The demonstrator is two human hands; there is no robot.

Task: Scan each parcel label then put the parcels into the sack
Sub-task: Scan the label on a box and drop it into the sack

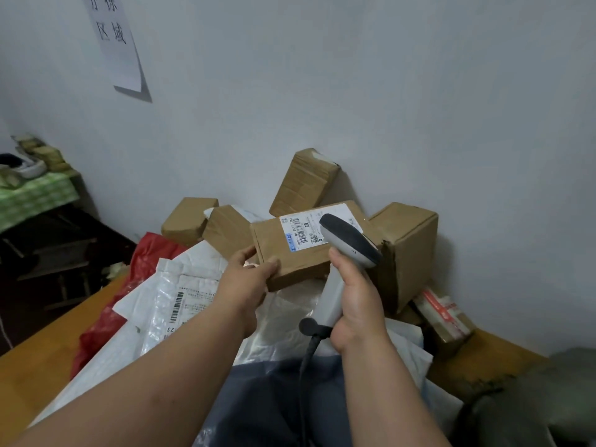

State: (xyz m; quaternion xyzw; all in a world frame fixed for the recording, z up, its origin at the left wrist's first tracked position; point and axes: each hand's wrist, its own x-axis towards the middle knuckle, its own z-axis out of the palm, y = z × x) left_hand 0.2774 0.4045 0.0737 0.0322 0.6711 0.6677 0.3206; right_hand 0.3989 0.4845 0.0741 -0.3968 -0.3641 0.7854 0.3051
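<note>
My left hand grips the near left corner of a flat brown cardboard parcel and holds it up, label side up. Its white shipping label with a barcode faces me. My right hand holds the grip of a grey-and-white corded barcode scanner, whose head hovers over the right part of the label. Below the parcel lie white plastic mailer bags, one with a barcode label. I cannot tell which item is the sack.
Several brown boxes are piled against the white wall behind. A red plastic bag lies at the left on the wooden table. A red-and-white taped parcel sits at the right. A green-checked table stands far left.
</note>
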